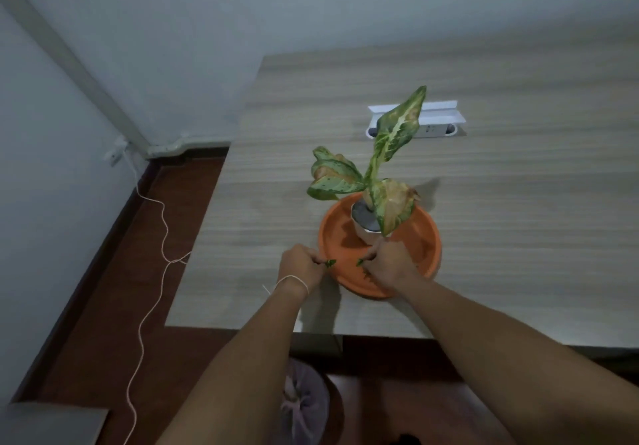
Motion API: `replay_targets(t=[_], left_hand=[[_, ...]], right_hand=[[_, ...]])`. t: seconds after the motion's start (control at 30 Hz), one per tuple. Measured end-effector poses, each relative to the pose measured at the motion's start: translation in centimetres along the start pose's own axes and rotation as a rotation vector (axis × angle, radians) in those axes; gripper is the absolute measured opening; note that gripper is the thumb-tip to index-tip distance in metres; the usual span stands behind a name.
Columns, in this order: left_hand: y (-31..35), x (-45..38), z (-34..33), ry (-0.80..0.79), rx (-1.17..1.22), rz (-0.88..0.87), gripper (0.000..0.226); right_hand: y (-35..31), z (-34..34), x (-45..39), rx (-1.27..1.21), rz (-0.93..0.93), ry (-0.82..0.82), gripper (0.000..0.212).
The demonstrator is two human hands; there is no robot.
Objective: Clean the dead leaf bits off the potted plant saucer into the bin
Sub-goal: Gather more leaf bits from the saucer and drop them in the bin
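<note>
An orange saucer sits on the wooden table with a small white pot in it, holding a plant with green and yellowing leaves. My left hand hovers at the saucer's left rim, fingers pinched on a small green leaf bit. My right hand rests over the saucer's near side, pinching another leaf bit. The bin, lined with a pale purple bag, stands on the floor below the table's near edge, between my forearms.
The table has a white power-socket box set into it behind the plant. A thin white cord trails across the dark red floor at left, from a wall plug. A grey surface corner shows at bottom left.
</note>
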State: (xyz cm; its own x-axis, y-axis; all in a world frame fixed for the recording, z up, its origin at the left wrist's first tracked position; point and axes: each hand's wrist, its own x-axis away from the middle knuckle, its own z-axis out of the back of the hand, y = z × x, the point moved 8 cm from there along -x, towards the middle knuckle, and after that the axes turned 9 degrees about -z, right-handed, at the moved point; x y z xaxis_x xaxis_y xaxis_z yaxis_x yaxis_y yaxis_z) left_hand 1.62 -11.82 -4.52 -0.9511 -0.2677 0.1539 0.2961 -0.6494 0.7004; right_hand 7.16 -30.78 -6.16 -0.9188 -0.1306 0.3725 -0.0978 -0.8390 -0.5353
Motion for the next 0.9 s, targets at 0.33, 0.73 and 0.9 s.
replay_targets(t=[0.33,0.73,0.9], left_hand=[[-13.2,7.7,12.3,0.208,0.114,0.223,0.015],[-28.9,22.0,12.2,0.176,0.186,0.510,0.018],[-31.7,24.5,9.5,0.128,0.243,0.581,0.019]], right_hand=[[-13.2,-8.6,4.9,-0.024,0.186,-0.102,0.012],[-17.9,-26.6,14.7,0.150,0.344,-0.477,0.015],[-15.1,-28.5,14.6,0.226,0.274,-0.477,0.014]])
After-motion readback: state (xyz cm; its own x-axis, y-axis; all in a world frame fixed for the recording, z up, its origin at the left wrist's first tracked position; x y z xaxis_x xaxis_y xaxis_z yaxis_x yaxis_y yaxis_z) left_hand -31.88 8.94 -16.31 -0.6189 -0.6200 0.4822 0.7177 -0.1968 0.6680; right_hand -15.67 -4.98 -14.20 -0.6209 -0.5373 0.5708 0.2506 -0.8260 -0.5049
